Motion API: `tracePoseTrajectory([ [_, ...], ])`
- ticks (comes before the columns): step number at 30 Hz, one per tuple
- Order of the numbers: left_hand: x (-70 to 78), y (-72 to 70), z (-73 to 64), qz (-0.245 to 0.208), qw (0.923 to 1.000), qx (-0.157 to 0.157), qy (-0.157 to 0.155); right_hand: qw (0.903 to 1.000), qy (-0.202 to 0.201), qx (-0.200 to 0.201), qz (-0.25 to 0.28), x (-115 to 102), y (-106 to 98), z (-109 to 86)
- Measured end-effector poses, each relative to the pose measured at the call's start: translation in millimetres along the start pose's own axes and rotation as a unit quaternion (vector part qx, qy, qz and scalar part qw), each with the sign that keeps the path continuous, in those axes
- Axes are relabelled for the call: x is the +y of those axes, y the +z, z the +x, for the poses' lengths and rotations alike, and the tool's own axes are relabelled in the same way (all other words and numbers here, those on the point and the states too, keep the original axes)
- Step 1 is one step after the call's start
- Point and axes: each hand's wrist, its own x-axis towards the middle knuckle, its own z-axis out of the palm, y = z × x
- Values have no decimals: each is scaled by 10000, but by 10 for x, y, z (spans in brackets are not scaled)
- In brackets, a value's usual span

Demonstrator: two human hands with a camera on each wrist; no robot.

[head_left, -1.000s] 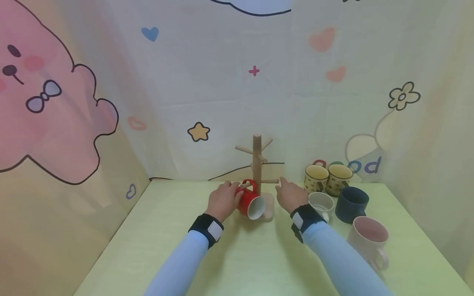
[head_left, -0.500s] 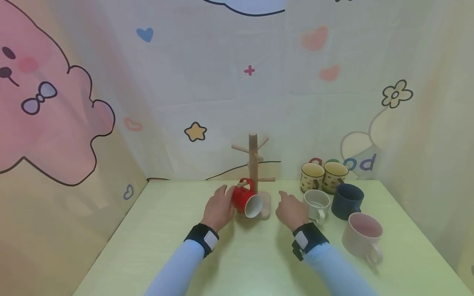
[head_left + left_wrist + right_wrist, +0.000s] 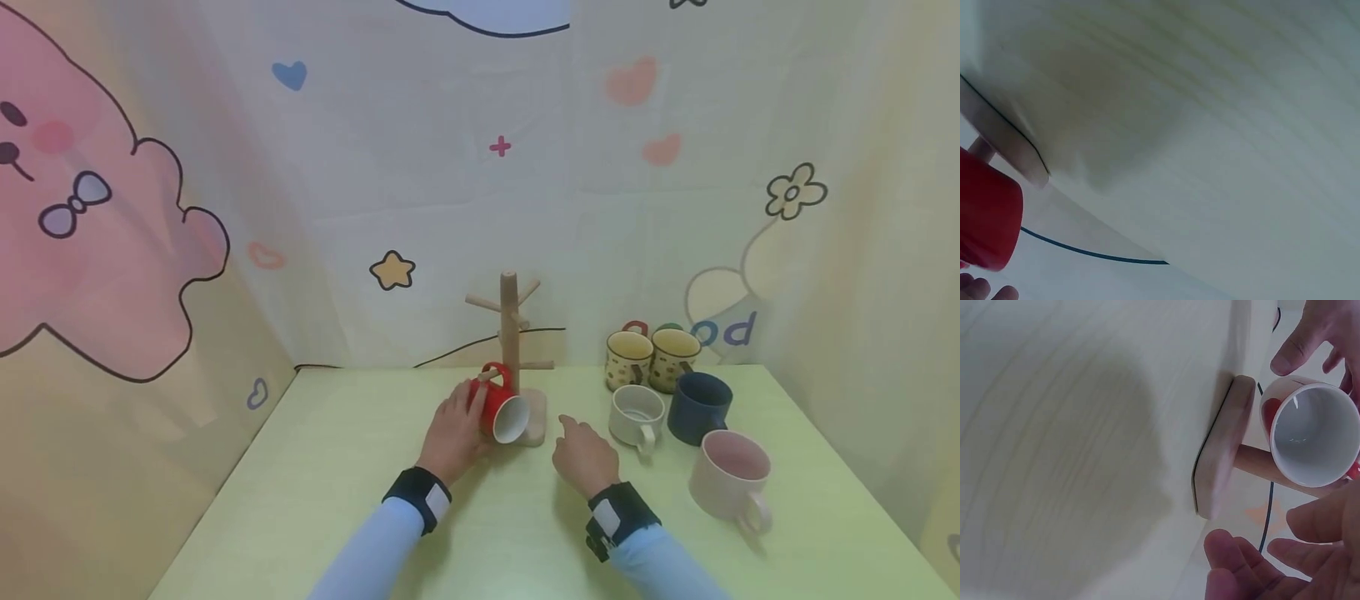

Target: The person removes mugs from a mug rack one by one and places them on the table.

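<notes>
A red mug (image 3: 495, 410) with a white inside hangs by its handle on a lower peg of the wooden mug tree (image 3: 510, 333). Its mouth is tilted toward me. My left hand (image 3: 455, 433) is at the mug's left side, fingers extended; in the right wrist view its thumb lies close to the mug's wall, and contact is hard to tell. Only fingertips (image 3: 979, 289) show beside the mug in the left wrist view. To the right of the tree's base, my right hand (image 3: 587, 457) holds nothing, its fingers loosely bent.
On the right stand two patterned yellow mugs (image 3: 628, 360), a white cup (image 3: 633, 417), a dark blue mug (image 3: 699, 408) and a pale pink mug (image 3: 727, 479). A printed cloth (image 3: 450, 167) hangs behind the table (image 3: 315, 467).
My right hand has let go of the right peg and drawn back toward me. The left hand loosened from the mug, moved off a little, then came back to its left side.
</notes>
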Motion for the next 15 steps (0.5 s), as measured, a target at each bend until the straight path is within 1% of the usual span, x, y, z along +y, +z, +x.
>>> tracePoseTrajectory([
  [6, 76, 51, 40, 286, 9993, 121, 192, 9999, -53, 138, -2, 37, 11, -23],
  [15, 141, 83, 102, 433, 9989, 108, 175, 10000, 49, 74, 0, 59, 0, -44],
])
